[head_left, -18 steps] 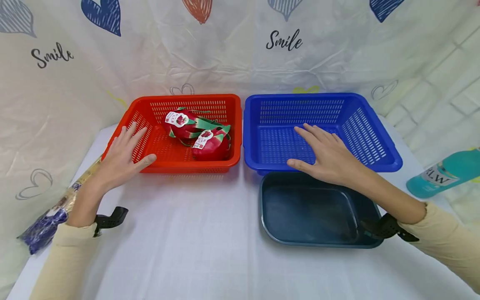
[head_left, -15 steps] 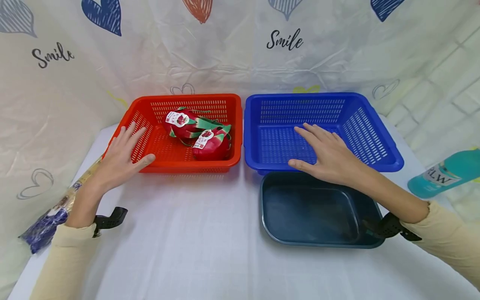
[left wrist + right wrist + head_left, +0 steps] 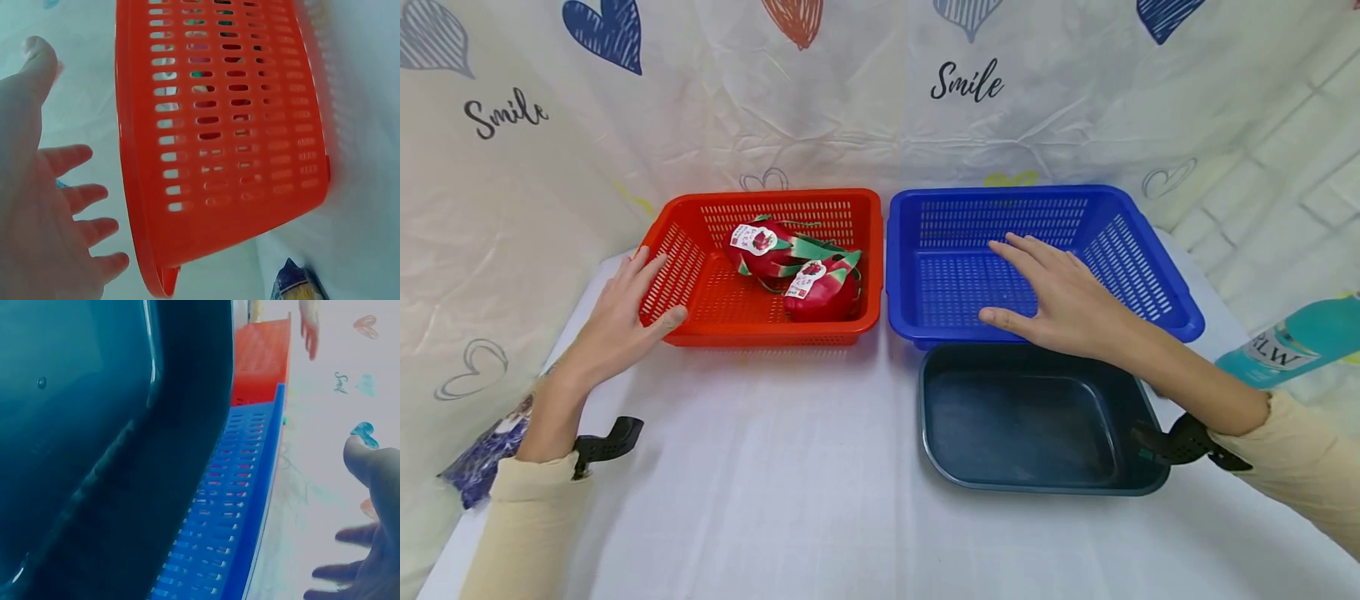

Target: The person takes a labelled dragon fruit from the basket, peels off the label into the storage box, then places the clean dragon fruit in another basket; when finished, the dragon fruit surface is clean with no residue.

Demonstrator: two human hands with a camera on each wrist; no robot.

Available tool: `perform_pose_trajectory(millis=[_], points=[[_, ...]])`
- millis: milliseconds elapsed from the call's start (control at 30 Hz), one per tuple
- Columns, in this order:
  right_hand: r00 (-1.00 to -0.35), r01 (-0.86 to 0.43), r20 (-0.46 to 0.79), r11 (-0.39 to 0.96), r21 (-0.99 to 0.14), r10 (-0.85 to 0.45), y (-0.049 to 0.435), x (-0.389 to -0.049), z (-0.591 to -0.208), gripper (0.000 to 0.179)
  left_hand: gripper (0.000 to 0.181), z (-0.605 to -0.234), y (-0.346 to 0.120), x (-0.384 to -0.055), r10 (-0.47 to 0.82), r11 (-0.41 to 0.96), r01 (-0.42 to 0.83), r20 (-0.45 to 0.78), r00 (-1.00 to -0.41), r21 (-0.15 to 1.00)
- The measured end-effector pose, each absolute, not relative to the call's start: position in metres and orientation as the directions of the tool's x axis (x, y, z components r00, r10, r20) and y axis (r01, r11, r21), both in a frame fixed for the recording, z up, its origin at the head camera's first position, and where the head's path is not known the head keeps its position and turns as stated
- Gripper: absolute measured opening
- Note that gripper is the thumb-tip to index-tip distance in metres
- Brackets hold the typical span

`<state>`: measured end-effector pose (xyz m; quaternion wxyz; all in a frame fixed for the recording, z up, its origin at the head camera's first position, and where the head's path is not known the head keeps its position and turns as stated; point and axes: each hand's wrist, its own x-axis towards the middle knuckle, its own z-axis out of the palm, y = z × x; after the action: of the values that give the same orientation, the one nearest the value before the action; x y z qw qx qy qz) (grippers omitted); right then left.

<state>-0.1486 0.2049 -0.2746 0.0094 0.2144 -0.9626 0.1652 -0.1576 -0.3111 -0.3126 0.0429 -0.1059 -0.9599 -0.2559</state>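
Note:
My left hand (image 3: 617,321) hovers over the left side of the red basket (image 3: 737,335), its fingers spread and nothing in them. In the left wrist view the fingers (image 3: 81,231) stand apart from the basket's rim. Two red dragon fruits, one at the back (image 3: 763,262) and one in front (image 3: 823,304), lie in the basket with white labels on them. My right hand (image 3: 1063,300), spread and holding nothing, is above the front part of the blue basket (image 3: 955,333). Below my right forearm lies a dark teal tray (image 3: 1015,433).
A teal bottle (image 3: 1288,342) labelled in black letters is at the right edge, partly behind the right forearm. At the left lies a purple and gold plastic package (image 3: 490,458), partly hidden by the left arm. A white cloth covers the table (image 3: 775,483).
My left hand has moved left, away from the middle of the red basket. The right hand has shifted slightly, its wrist a little higher and further right. The baskets, fruits and tray stay put.

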Motion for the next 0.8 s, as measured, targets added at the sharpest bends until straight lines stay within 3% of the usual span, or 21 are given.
perform_pose_trajectory(millis=[267, 800], points=[[-0.872, -0.470, 0.079, 0.782, -0.409, -0.482, 0.202, -0.158, -0.272, 0.074, 0.077, -0.317, -0.326, -0.153, 0.184, 0.784, 0.261, 0.191, -0.964, 0.564], [-0.834, -0.509, 0.012, 0.759, -0.405, -0.552, 0.166, -0.177, -0.254, 0.074, 0.075, -0.328, -0.344, -0.144, 0.099, 0.737, 0.171, 0.146, -0.984, 0.654]])
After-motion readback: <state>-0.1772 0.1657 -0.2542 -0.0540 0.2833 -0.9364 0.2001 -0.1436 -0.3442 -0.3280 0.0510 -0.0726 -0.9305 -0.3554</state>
